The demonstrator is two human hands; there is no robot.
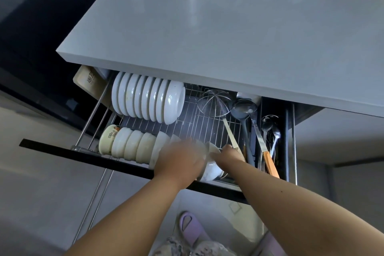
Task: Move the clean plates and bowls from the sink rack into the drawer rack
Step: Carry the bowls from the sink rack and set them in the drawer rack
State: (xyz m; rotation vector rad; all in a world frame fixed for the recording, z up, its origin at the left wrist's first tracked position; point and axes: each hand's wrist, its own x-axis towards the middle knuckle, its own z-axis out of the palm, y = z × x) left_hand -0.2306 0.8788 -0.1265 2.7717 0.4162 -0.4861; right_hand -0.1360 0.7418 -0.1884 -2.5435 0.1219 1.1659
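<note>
The wire drawer rack (199, 127) is pulled out below the counter. Several white plates (148, 97) stand on edge in its back row. A row of white bowls (131, 144) stands on edge along the front left. At the right end of that row, both my hands hold a stack of white bowls (209, 167) low in the rack. My left hand (180, 162), blurred, covers the stack's left side. My right hand (229, 155) grips its right rim. The sink rack is out of view.
A wire skimmer (216, 101), a ladle (243, 108), an orange-handled utensil (270, 162) and spoons (271, 129) lie in the rack's right part. The white counter (207, 33) overhangs the drawer's back. The dark drawer front (87, 155) runs below my wrists. A slippered foot (191, 228) stands underneath.
</note>
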